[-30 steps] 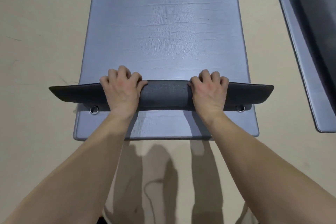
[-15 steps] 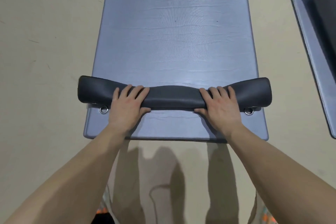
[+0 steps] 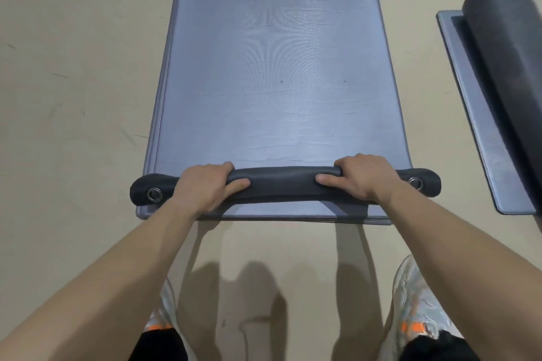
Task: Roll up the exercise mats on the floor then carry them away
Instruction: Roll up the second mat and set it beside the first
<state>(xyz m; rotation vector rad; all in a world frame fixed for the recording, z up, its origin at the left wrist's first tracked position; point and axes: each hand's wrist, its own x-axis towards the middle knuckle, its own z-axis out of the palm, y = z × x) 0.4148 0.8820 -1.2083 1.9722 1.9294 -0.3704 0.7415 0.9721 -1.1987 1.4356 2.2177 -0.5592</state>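
A grey-blue exercise mat (image 3: pixel 275 67) lies flat on the floor and stretches away from me. Its near end is turned over into a thin dark roll (image 3: pixel 281 182) with a metal eyelet at each end. My left hand (image 3: pixel 206 189) grips the roll left of centre, fingers curled over the far side and thumb along the near side. My right hand (image 3: pixel 362 177) grips it right of centre in the same way. Under the roll a second mat edge (image 3: pixel 293 215) shows flat on the floor.
At the right edge a rolled dark mat (image 3: pixel 507 47) rests on another flat grey mat (image 3: pixel 481 138). Bare beige floor (image 3: pixel 73 97) lies to the left and between the mats. My two shoes (image 3: pixel 416 308) stand close behind the near edge.
The roll has turned further and tightened, so both eyelets now sit on its outer face. My hands went from lying flat on it to gripping it with curled fingers.
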